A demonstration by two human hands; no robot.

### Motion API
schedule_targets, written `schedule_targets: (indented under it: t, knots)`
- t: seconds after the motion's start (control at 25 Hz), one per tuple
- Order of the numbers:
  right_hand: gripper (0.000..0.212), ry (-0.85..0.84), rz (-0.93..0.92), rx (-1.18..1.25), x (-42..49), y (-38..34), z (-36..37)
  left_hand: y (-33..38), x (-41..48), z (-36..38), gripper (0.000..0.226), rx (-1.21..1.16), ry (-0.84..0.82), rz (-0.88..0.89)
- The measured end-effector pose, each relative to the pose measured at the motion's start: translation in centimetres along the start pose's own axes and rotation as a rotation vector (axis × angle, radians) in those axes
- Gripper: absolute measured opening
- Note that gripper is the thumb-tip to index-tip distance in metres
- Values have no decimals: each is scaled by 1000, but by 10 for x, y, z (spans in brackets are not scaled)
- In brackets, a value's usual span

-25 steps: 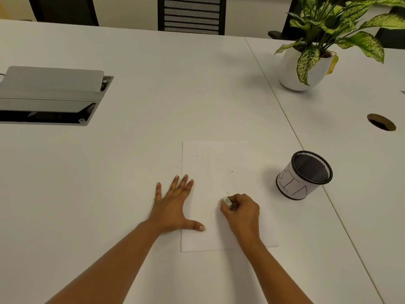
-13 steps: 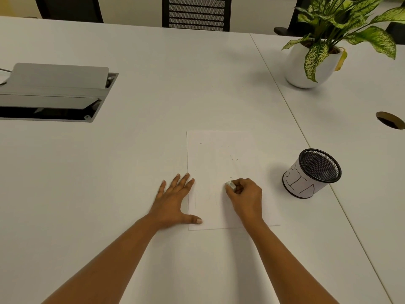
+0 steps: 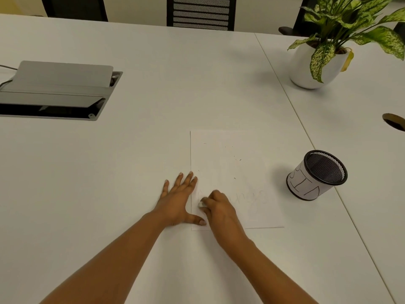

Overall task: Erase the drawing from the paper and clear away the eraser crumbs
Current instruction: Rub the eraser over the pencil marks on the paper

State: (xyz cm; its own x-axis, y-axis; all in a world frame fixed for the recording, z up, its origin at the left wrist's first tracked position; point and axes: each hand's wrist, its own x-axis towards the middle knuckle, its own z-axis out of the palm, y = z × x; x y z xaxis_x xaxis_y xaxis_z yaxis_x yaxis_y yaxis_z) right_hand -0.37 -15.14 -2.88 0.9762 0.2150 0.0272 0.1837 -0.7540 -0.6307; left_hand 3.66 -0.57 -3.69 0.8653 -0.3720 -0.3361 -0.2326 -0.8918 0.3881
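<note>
Two hands are on the paper (image 3: 219,150) at its near end. Left hand (image 3: 178,200) lies flat with fingers spread at the paper's left edge. Its thumb reaches onto the sheet and pins it to the table (image 3: 131,172). Right hand (image 3: 220,210) is just beside it, with fingers curled, pinching a small white eraser (image 3: 202,204). The eraser touches the paper near the left edge.

What matters most is where the drawing (image 3: 252,197) lies from the eraser. It is a pale squiggle, most of it just to the right, and it runs sideways across the sheet toward the right edge. So I think the next rubs need to go right, along that line, and the right hand is the close one. The left hand should press down hard, or the sheet could slide or wrinkle.

Farther up the paper sit a few dark crumbs (image 3: 237,159), well apart from both hands — they are not yet swept off. Off to the right stands a mesh cup (image 3: 317,175), and far back a plant (image 3: 317,64).
</note>
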Motion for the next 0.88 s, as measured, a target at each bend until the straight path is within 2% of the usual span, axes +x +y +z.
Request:
schedule_targets:
  t: [0.08, 0.2, 0.36, 0.44, 0.56, 0.6, 0.72, 0.8, 0.88]
  knots:
    - [11, 47, 41, 40, 23, -4, -2, 0, 0, 0, 120, 12, -2, -2]
    - [13, 60, 51, 72, 31, -7, -1, 0, 0, 0, 120, 17, 4, -18]
    - [12, 17, -136, -104, -6, 2, 7, 2, 0, -1, 120, 15, -4, -38]
    - [14, -21, -175, -116, -3, 6, 9, 2, 0, -1, 120, 15, -8, -38]
    - [5, 67, -80, -47, 27, -1, 5, 3, -1, -2, 120, 8, -6, -30]
    - [8, 95, -40, -74, 35, -2, 6, 3, -1, -2, 119, 8, -2, -28]
    - [15, 44, -68, -109, 24, -9, 3, 3, -1, -1, 118, 17, 7, -30]
    - [17, 40, -159, -135, 3, -7, 8, 1, -1, -1, 117, 31, 8, -32]
    - [10, -18, -164, -114, -7, -1, 11, 1, -1, 0, 117, 16, 7, -30]
